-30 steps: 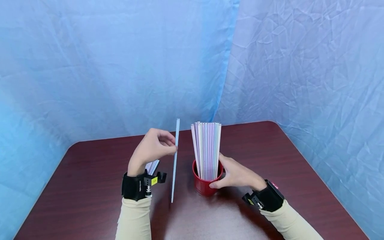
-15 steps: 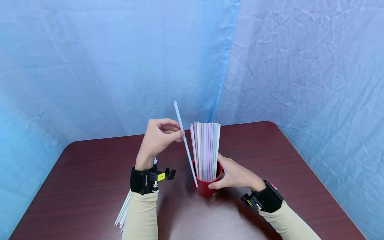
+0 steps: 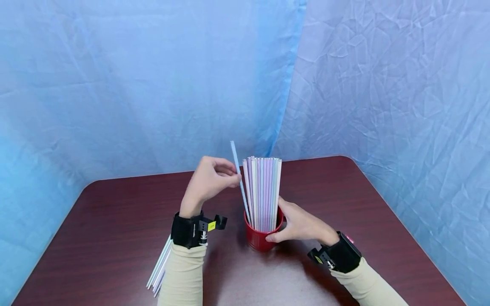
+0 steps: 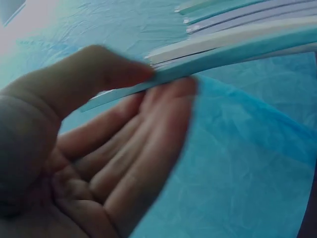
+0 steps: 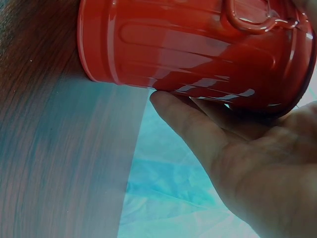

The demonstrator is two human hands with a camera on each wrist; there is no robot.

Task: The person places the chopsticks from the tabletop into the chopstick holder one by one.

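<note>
A red cup [image 3: 259, 239] stands on the dark wooden table [image 3: 95, 238], packed with several upright pastel straws [image 3: 264, 191]. My left hand [image 3: 214, 180] pinches a light blue straw [image 3: 239, 178] between thumb and fingers; the straw leans right with its lower end inside the cup's left rim. The left wrist view shows the same blue straw [image 4: 198, 64] under my thumb [image 4: 84, 74]. My right hand [image 3: 302, 223] wraps around the cup's right side. Up close in the right wrist view, its fingers [image 5: 198, 124] lie against the red cup [image 5: 188, 49].
Several loose straws [image 3: 160, 267] lie on the table beside my left forearm. A wrinkled blue cloth backdrop [image 3: 153, 85] closes off the back and both sides. The table's rounded far edge [image 3: 337, 156] runs close behind the cup.
My left hand carried the blue straw rightward, tilted it and lowered its bottom end into the cup. The right hand kept hold of the cup.
</note>
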